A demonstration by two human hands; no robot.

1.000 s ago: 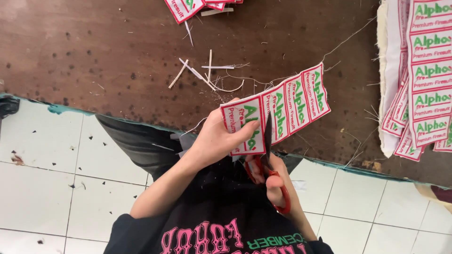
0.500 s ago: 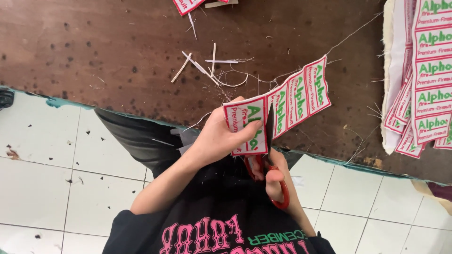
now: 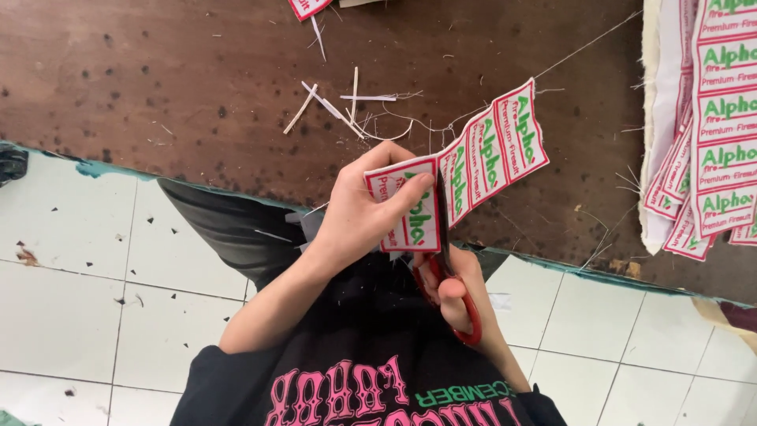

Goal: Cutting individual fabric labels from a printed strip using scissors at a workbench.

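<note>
Two hands: both yours, working at the near edge of the bench (image 3: 158, 87).
Left hand (image 3: 359, 213): your grip pinches the near end of the label strip (image 3: 473, 162), thumb on top.
Right hand (image 3: 461, 288): your grip is closed through the red handles of the scissors (image 3: 443, 237).
Scissors: blade runs up between two labels of the strip.
Strip: held up over the bench edge, slanting away to your right.
Scraps (image 3: 347, 106): thin white offcuts lie on the bench beyond the strip.
Label pile (image 3: 721, 134): far right on the bench, well apart from your hands.
</note>
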